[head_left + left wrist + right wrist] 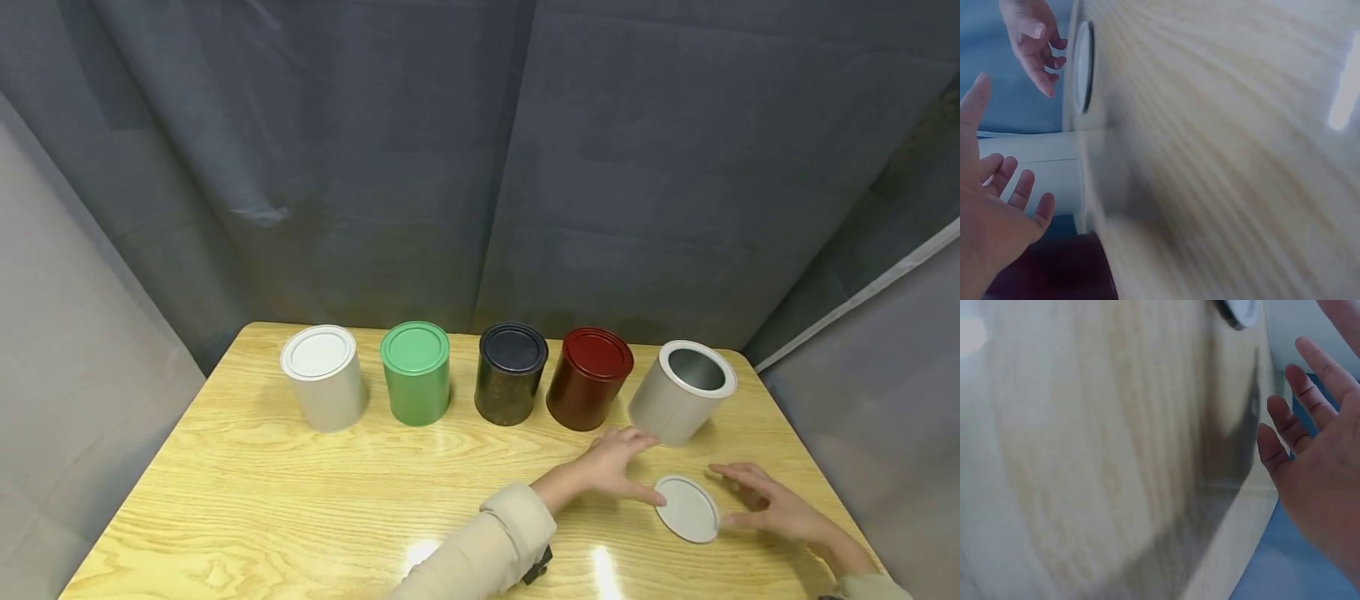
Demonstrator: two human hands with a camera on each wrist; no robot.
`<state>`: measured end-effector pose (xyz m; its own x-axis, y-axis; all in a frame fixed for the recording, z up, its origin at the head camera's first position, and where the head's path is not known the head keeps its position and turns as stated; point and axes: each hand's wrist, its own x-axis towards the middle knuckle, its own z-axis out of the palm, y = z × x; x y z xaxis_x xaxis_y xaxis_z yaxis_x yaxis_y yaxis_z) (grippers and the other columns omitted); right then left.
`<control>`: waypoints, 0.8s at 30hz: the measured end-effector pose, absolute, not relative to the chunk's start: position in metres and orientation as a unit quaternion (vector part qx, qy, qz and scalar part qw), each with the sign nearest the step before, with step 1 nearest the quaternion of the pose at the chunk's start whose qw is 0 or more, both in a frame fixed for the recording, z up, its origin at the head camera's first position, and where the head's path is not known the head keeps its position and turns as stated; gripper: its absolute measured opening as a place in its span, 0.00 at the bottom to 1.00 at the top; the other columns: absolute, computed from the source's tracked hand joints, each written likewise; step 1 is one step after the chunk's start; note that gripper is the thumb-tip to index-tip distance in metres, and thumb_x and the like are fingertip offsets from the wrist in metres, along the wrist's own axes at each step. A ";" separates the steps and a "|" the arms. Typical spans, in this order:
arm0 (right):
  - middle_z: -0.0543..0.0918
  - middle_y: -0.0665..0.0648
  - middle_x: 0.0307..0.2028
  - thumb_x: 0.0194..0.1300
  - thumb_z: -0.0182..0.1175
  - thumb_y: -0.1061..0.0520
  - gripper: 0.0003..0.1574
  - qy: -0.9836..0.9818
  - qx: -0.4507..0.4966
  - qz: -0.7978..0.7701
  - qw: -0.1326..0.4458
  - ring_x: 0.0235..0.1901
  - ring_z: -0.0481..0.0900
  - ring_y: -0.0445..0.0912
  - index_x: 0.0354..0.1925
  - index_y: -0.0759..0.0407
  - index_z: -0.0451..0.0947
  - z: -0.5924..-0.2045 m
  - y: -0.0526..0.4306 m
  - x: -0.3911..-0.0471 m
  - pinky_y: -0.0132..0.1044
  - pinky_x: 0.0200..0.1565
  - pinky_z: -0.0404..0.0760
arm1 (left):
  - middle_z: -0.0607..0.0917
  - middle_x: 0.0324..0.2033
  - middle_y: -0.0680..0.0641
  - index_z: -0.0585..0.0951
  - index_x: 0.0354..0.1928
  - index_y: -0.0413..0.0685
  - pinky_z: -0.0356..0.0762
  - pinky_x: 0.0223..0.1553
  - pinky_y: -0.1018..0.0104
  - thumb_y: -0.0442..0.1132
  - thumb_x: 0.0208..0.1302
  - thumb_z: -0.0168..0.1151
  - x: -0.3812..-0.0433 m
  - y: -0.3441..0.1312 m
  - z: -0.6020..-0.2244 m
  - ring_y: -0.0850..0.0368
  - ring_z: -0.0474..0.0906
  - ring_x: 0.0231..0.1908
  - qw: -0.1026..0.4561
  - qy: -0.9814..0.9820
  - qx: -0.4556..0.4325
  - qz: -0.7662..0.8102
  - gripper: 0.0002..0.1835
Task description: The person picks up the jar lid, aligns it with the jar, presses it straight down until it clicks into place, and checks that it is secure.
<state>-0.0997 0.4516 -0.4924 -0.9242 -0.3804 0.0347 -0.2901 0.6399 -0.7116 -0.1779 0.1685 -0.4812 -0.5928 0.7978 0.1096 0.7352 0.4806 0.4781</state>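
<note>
A round white lid (687,509) lies on the wooden table in front of an uncovered white can (675,400), whose grey inside shows. My left hand (613,467) hovers at the lid's left side, thumb tip near its rim and fingers spread toward the can's base. On the other side, my right hand (772,507) has its fingers stretched toward the lid's right edge. Both hands hold nothing. The left wrist view shows the lid (1084,67) beside the right hand, with the left fingers (1022,190) in front of the can. In the right wrist view the fingers (1300,406) are extended above the table.
Left of the uncovered can stand a dark red can (590,379), a black can (512,375), a green can (416,375) and another white can (324,379), all with lids on. Grey curtains (375,167) hang behind and beside the wooden table (300,508).
</note>
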 end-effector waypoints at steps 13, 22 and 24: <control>0.67 0.59 0.47 0.42 0.72 0.60 0.47 0.923 -0.203 -0.324 0.042 0.46 0.58 0.30 0.61 0.62 0.65 -0.509 0.444 -0.098 0.32 0.40 0.65 | 0.67 0.57 0.57 0.51 0.70 0.55 0.63 0.48 0.69 0.66 0.44 0.64 -0.170 0.176 -0.503 0.63 0.62 0.55 0.112 0.880 0.410 0.210 0.54; 0.66 0.54 0.44 0.39 0.73 0.54 0.51 0.943 -0.177 -0.277 0.045 0.43 0.56 0.41 0.63 0.56 0.65 -0.510 0.439 -0.096 0.43 0.39 0.60 | 0.66 0.56 0.60 0.55 0.69 0.61 0.56 0.45 0.72 0.69 0.42 0.64 -0.167 0.181 -0.510 0.66 0.60 0.52 0.130 0.880 0.425 0.168 0.52; 0.65 0.52 0.42 0.37 0.74 0.53 0.51 0.945 -0.186 -0.268 0.033 0.42 0.55 0.41 0.62 0.55 0.66 -0.510 0.440 -0.094 0.43 0.39 0.58 | 0.67 0.53 0.61 0.57 0.68 0.63 0.55 0.42 0.73 0.69 0.41 0.64 -0.165 0.185 -0.511 0.67 0.59 0.50 0.126 0.882 0.427 0.155 0.51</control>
<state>-0.0939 0.4400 -0.5099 -0.9286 -0.3691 0.0374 -0.3337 0.7870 -0.5190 -0.1645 0.1849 -0.5108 -0.6031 0.7927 -0.0894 0.7147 0.5867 0.3807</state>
